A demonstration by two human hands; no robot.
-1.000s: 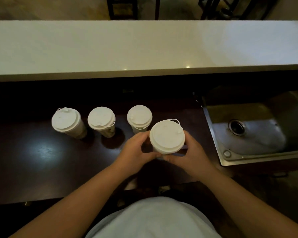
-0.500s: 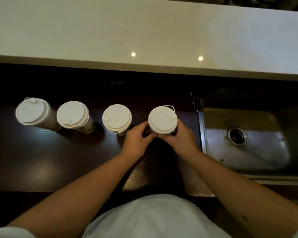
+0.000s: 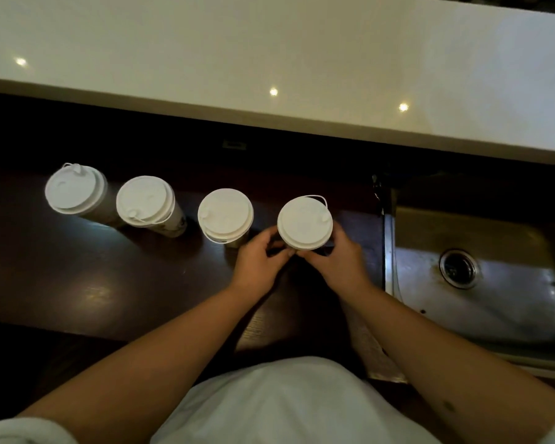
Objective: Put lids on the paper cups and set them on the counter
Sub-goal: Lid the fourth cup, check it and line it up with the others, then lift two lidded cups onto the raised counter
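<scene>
Several lidded paper cups stand in a row on the dark wooden counter [image 3: 77, 283]. From the left: a first cup [image 3: 74, 190], a second cup [image 3: 145, 200], a third cup [image 3: 225, 214]. The rightmost cup [image 3: 304, 222] carries a white lid with a loop tab and is held from both sides below the lid. My left hand [image 3: 258, 261] wraps its left side and my right hand [image 3: 337, 259] wraps its right side. The cup's body is mostly hidden by the lid and my fingers.
A steel sink [image 3: 481, 277] with a round drain lies directly right of the held cup. A raised pale bar top [image 3: 269, 52] runs along the far side. My white shirt fills the bottom middle.
The held cup has travelled away from me and lower, now in line with the other three, at the row's right end. Both hands stay on it.
</scene>
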